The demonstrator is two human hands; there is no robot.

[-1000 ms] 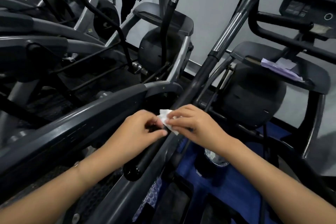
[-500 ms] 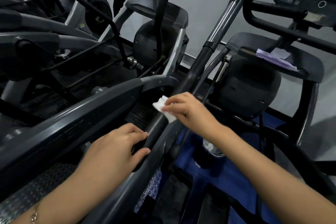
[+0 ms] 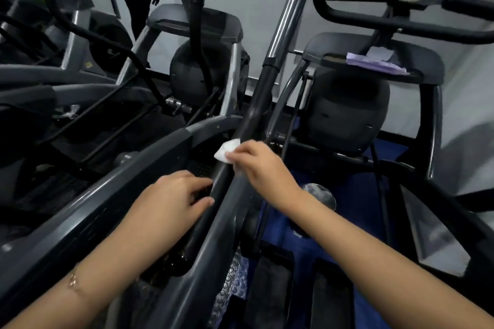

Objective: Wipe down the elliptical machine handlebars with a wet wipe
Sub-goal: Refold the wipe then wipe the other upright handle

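A long black handlebar [image 3: 256, 104] of the elliptical runs from the lower middle up to a chrome section at the top. My right hand [image 3: 260, 165] pinches a small white wet wipe [image 3: 227, 150] against the bar about halfway along it. Lower down, my left hand [image 3: 173, 200] grips the same bar with thumb and fingers curled round it. The bar's rounded black end [image 3: 179, 266] shows below my left wrist.
A grey side rail [image 3: 112, 184] runs diagonally left of the bar. A purple wipe packet [image 3: 374, 61] lies on the machine's shelf at the right. More ellipticals crowd the left. A metal cup top [image 3: 319, 193] sits under my right wrist. A person stands at the far wall.
My left hand let go of the wipe and slid down to grip the bar lower. My right hand carried the wipe up along the bar.
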